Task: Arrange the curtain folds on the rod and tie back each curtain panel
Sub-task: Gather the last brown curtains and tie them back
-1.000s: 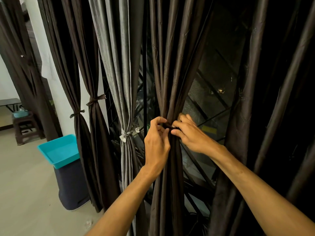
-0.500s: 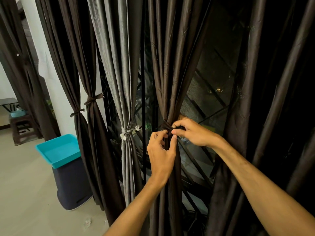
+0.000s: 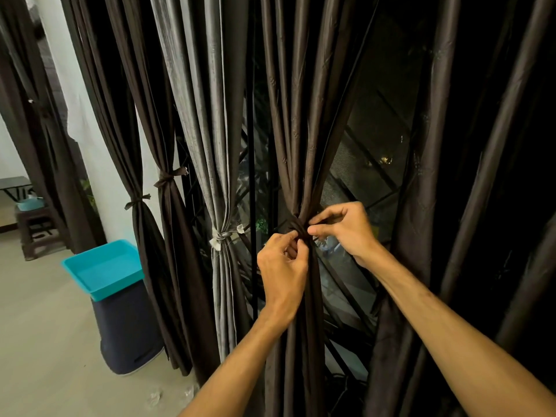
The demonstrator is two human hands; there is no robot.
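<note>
brown panels (image 3: 144, 230) and grey panel (image 3: 210, 130) at left were already tied. left hand (image 3: 282, 266) sat lower than a second ago, grip pinching a tie end under the knot (image 3: 296, 227). right hand (image 3: 346, 230) grip pinched the other end. knot now looked cinched round the dark panel (image 3: 301, 130), so probably near done.

The left grip (image 3: 282, 266) now sits lower than a second ago, just below the dark knot (image 3: 296, 227) rather than level with the right grip (image 3: 346, 230). The two are further apart, and the knot on the curtain panel (image 3: 301, 139) shows between them.
</note>
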